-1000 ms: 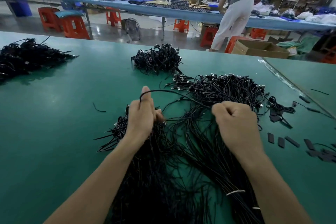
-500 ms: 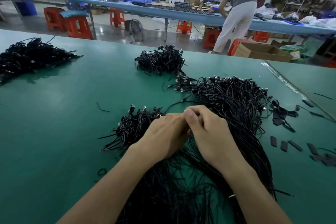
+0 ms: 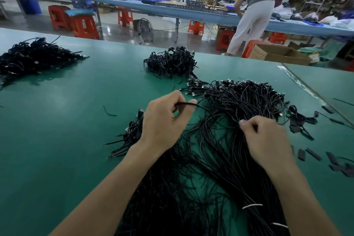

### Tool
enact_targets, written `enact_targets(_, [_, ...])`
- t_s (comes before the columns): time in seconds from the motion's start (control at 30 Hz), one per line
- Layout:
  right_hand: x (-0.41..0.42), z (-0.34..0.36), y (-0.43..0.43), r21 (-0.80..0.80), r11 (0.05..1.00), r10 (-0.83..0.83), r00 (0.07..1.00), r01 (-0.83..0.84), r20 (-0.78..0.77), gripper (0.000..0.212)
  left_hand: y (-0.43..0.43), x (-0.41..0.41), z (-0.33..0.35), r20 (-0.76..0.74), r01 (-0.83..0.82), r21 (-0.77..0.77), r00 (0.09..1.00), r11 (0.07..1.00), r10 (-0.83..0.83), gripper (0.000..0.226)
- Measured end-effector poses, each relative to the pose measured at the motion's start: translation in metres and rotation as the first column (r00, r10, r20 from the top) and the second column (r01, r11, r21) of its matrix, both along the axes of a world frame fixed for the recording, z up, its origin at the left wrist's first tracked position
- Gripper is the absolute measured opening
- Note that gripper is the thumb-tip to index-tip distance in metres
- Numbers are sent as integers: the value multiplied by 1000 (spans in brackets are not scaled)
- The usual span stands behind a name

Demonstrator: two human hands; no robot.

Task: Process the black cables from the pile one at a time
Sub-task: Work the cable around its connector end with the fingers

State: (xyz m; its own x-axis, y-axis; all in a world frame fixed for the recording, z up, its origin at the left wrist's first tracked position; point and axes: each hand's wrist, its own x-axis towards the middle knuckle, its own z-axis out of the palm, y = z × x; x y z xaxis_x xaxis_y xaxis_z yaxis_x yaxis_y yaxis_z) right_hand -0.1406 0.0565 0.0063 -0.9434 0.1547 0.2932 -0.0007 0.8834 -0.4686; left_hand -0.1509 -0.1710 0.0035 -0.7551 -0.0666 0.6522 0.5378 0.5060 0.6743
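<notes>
A big pile of black cables [image 3: 243, 99] spreads over the green table [image 3: 67, 140], from the middle down to the near edge. My left hand [image 3: 162, 120] holds one black cable [image 3: 193, 105] between thumb and curled fingers; it runs right into the pile. My right hand [image 3: 268, 140] sits lower on the right, its fingers curled and pinching cable strands at the pile's near side. A smaller bunch of cables [image 3: 132, 132] lies partly hidden under my left hand.
Two more cable heaps lie further off, one at the far middle [image 3: 172, 62] and one at the far left [image 3: 32, 56]. Small black sleeve pieces [image 3: 314, 154] are scattered at the right. Two people stand at a blue bench [image 3: 191, 10] beyond the table.
My hands were together over the pile half a second ago. They have drawn apart, the left going up and left with one cable, the right moving right.
</notes>
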Motion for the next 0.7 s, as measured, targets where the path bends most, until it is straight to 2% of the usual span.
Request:
enact_targets(0.03, [3, 0, -7, 16, 998, 62, 996, -64, 70, 46, 3, 1, 2, -23, -19, -96, 1000, 995, 17, 40])
enact_targets(0.1, [11, 3, -25, -98, 974, 215, 966, -202, 146, 65, 9, 4, 5, -26, -48, -277, 999, 960, 42, 40])
enact_targets(0.17, [19, 7, -46, -251, 898, 389, 919, -362, 68, 76, 16, 5, 4, 49, -2, -380, 999, 925, 22, 37])
enact_targets(0.23, [27, 10, -61, -360, 812, 476, 878, -459, -46, 76, 18, 5, -1, 133, 57, -395, 991, 917, -5, 35])
enact_targets(0.3, [31, 12, -67, -414, 795, 452, 888, -443, -84, 73, 17, 3, -3, 192, 103, -355, 981, 929, -36, 34])
enact_targets(0.43, [30, 14, -64, -370, 832, 430, 902, -413, -41, 36, 15, 3, -7, 260, 161, -287, 962, 944, -85, 30])
enact_targets(0.53, [24, 12, -55, -349, 854, 360, 922, -387, -143, 28, 16, 3, -9, 297, 165, -261, 951, 951, -83, 34])
enact_targets(0.63, [18, 16, -48, -390, 855, 251, 931, -341, -263, 23, 16, 6, -3, 402, 305, -69, 880, 950, -253, 42])
enact_targets(0.7, [16, 18, -48, -468, 824, 192, 934, -320, -302, 22, 17, 10, 6, 459, 445, 121, 767, 887, -447, 53])
